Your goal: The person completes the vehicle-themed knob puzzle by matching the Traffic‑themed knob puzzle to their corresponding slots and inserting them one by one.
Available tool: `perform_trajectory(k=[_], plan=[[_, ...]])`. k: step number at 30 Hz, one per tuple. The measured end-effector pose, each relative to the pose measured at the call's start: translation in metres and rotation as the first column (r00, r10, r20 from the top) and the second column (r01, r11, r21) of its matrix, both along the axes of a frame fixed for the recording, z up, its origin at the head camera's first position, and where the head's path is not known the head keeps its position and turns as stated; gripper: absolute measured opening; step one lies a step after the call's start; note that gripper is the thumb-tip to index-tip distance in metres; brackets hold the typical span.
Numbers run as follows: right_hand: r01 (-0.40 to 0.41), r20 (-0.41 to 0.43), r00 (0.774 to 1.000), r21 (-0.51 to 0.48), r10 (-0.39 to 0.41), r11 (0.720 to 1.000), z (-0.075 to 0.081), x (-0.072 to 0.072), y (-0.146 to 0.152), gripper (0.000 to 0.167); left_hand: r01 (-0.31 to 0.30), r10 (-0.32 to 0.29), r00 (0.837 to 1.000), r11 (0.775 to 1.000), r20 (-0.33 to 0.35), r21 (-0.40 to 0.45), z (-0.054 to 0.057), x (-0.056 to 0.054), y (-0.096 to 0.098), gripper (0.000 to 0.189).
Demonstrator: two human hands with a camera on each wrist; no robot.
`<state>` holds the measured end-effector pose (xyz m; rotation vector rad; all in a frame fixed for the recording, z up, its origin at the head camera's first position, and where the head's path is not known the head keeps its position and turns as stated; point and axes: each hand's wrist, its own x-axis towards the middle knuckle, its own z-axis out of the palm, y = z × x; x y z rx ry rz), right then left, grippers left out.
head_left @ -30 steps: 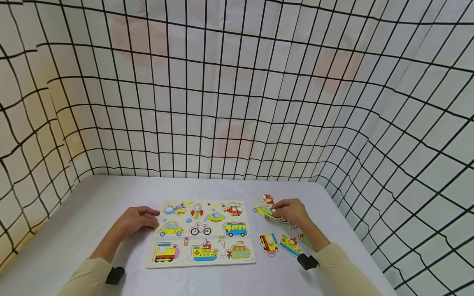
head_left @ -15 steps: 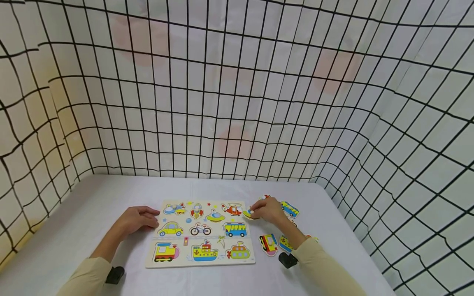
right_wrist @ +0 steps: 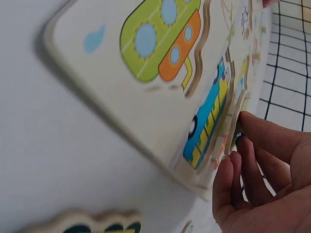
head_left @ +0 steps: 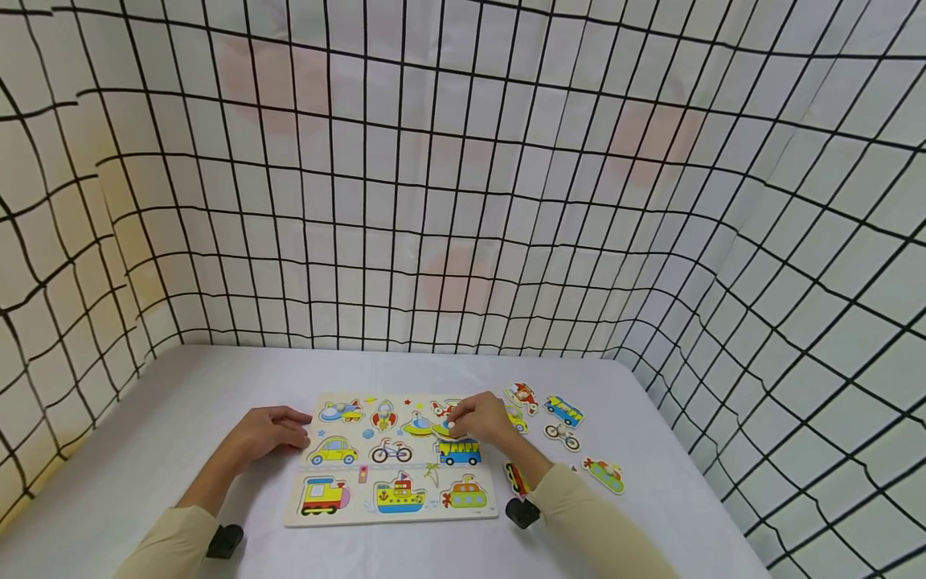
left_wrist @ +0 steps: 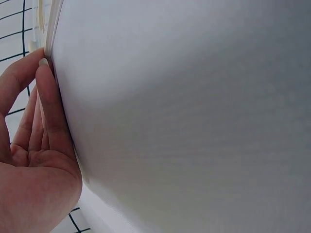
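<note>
A wooden picture puzzle board [head_left: 362, 521] lies on the table, printed with vehicles in three rows. My right hand [head_left: 483, 418] pinches a flying saucer puzzle piece [head_left: 443, 433] between thumb and fingertips, over the board's right part. The piece overlaps the bus picture's top and is just right of the saucer picture [head_left: 416, 425]. In the right wrist view the piece [right_wrist: 236, 128] is tilted, edge toward the camera. My left hand [head_left: 264, 432] rests at the board's left edge, thumb and fingertips against it. An airplane [head_left: 340, 411] and a rocket [head_left: 384, 416] sit in the top row.
Loose pieces lie right of the board: a helicopter [head_left: 522, 397], a bus [head_left: 563, 411], a bicycle [head_left: 562, 437], a submarine [head_left: 604, 475], a car [head_left: 517, 418] and a train [head_left: 515, 479]. My right forearm partly covers some. Black netting [head_left: 463, 265] surrounds the table.
My right hand has taken the flying saucer piece from the loose pieces and moved it left over the board, uncovering the bus and bicycle pieces. The left hand has stayed at the board's edge.
</note>
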<state>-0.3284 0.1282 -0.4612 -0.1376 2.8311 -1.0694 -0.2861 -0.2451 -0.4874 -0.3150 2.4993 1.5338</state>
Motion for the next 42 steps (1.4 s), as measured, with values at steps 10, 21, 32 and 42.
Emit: perform_trajectory(k=[10,21,32,42], plan=[[-0.040,-0.023,0.999,-0.030,0.039,0.999,-0.005,-0.002,-0.020,0.008,0.014,-0.014,1.000,1.000,-0.008,0.007,0.003,0.001,0.000,0.049],[-0.063,-0.051,0.997,-0.068,0.060,0.996,-0.008,-0.004,-0.035,0.008,0.010,-0.010,1.000,1.000,-0.005,0.016,0.001,0.000,-0.002,0.051],[-0.057,-0.044,0.998,-0.086,0.054,0.995,-0.011,-0.005,-0.045,0.009,0.019,-0.019,1.000,1.000,-0.009,0.013,0.006,0.004,-0.001,0.051],[-0.056,-0.040,0.998,-0.078,0.053,0.995,-0.009,-0.004,-0.045,0.008,0.023,-0.023,0.999,1.000,-0.023,-0.018,0.010,0.008,0.003,0.052]])
